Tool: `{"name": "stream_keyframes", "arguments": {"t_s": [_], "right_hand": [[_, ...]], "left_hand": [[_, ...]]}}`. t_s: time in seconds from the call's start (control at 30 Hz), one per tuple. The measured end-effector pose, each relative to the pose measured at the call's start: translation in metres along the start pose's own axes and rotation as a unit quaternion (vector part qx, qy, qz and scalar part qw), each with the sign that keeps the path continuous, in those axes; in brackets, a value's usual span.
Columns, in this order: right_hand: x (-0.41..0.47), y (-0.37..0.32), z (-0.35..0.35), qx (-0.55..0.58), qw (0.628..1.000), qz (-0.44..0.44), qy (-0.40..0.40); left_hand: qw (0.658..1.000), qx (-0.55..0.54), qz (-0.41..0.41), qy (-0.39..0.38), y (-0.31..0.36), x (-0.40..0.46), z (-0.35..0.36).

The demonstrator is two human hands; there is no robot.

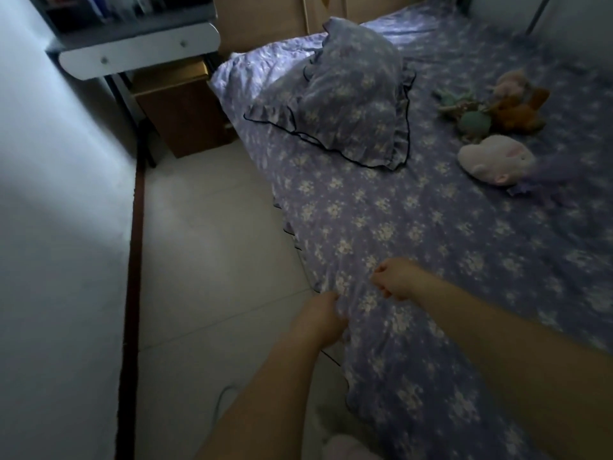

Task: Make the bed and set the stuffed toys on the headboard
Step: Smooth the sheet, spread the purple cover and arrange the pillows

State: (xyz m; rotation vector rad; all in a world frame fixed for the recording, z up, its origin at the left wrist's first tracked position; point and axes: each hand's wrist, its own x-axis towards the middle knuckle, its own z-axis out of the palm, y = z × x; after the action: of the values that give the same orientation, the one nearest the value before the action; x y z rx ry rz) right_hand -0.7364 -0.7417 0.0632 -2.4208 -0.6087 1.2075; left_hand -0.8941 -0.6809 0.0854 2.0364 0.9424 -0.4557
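A purple floral bedsheet [431,227] covers the bed. My left hand [321,320] grips the sheet's edge at the bed's near side. My right hand [396,280] is curled on the sheet just beside it, pinching the fabric. A matching frilled pillow [351,104] lies near the wooden headboard [265,21]. Several stuffed toys lie on the bed at the right: a pink-white plush [494,159], a green round one [475,123], a brown one [517,111] and a pale pink one [512,82].
A brown nightstand [179,117] stands left of the bed under a white desk with drawers [139,54]. Pale tiled floor [205,260] runs between the bed and the white wall [59,227]. A white cable lies on the floor near my left arm.
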Motion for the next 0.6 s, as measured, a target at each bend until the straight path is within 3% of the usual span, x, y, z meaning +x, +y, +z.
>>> {"name": "stream_keyframes", "arguments": {"t_s": [0.1,0.33,0.6], "right_hand": [[0.020,-0.032,0.002,-0.011,0.999,0.001,-0.037],[0.097,-0.112,-0.014,-0.036,0.998,-0.040,-0.043],[0.160,-0.190,-0.073,-0.047,0.997,-0.063,-0.007]], "left_hand": [[1.000,0.001,-0.001,0.021,-0.008,0.015,-0.033],[0.999,0.027,-0.008,0.036,-0.006,0.080,-0.126],[0.997,0.047,0.019,0.052,0.033,0.174,-0.219]]}}
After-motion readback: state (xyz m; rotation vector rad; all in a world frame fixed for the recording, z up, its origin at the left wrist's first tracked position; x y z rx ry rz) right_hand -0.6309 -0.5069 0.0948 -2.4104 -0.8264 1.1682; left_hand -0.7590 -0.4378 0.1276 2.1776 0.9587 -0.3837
